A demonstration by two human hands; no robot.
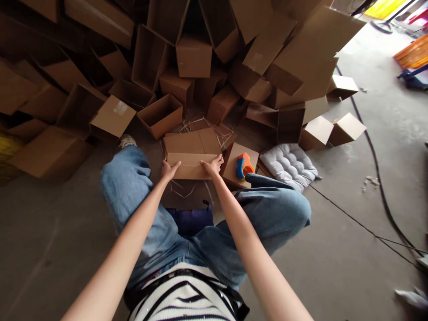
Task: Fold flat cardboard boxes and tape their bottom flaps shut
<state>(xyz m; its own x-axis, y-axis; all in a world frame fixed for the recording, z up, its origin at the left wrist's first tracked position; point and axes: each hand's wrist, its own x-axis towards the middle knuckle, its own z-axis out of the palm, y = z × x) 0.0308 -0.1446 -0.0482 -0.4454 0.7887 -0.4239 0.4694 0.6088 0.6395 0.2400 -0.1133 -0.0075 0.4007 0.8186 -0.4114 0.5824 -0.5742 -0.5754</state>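
Left to right: heap of cardboard cartons (pixel 197 58) fills the back of the view, with a loose carton (pixel 50 151) on the concrete floor (pixel 50 249) far left. Left knee in blue jeans (pixel 123 183) is next, white shoe (pixel 127 141) just beyond it.

Left hand (pixel 170 170) rests on the near edge of a flattened carton (pixel 191 156), fingers (pixel 176 164) spread wide, no pinch. Carton lies low between the knees, white plastic strapping (pixel 182 191) on the floor at its near side. Right hand (pixel 212 164) sits on the same edge, just beside the left, fingers (pixel 219 158) also spread.

Further right: orange-and-blue plastic tool (pixel 244 166) on a small carton (pixel 234 171), grey quilted cushion (pixel 289 166) touching its side, right knee in jeans (pixel 284 200) in front. Black cable (pixel 377 169) runs along the floor. Orange crate (pixel 413 52) top right.
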